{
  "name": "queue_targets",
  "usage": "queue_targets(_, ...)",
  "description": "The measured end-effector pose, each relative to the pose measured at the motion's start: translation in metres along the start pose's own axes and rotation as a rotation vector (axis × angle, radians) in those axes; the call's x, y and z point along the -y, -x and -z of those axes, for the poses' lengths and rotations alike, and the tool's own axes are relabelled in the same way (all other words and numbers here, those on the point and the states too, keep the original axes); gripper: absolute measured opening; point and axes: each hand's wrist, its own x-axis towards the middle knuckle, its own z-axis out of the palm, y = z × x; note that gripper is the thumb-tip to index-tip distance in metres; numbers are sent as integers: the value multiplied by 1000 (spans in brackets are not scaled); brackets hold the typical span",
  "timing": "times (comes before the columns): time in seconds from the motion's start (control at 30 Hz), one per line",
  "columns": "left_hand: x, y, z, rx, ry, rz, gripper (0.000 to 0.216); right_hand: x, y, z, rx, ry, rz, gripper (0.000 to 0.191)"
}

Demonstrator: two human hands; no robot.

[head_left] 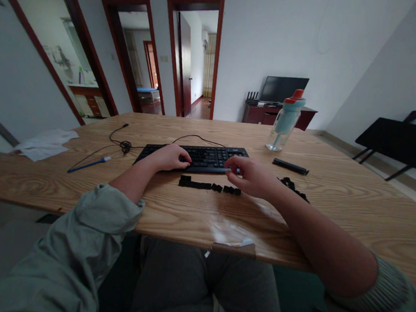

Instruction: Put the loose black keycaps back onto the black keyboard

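Observation:
A black computer keyboard (pixel 207 163) lies on the wooden table before me, its cable running off at the back and left. Over its left half rests my left hand (pixel 171 157), fingers curled with thumb and forefinger close together; anything between them is too small to make out. At the keyboard's right front edge is my right hand (pixel 248 175), its fingers bent into a pinch whose content I cannot make out. Loose black keycaps (pixel 194 184) lie in a row just in front of the keyboard. More small black pieces (pixel 292 186) lie beyond my right wrist, partly hidden by the arm.
A blue-handled brush (pixel 89 164) and a white cloth (pixel 47 144) lie at the left. To the right are a long black strip (pixel 290 166) and a clear bottle with a red lid (pixel 285 121). Clear film and tape (pixel 234 245) cover the table's front edge.

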Motion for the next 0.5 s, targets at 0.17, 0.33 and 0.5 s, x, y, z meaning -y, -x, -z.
queue_targets(0.17,-1,0,1,0,4,-19,25,2,0,1,17,3,-10,15)
queue_targets(0.33,-3,-1,2,25,-67,-34,23,3,0,1,27,4,-17,18)
queue_targets(0.5,-11,-3,2,54,-231,-65,22,1,0,0,37,20,-28,18)
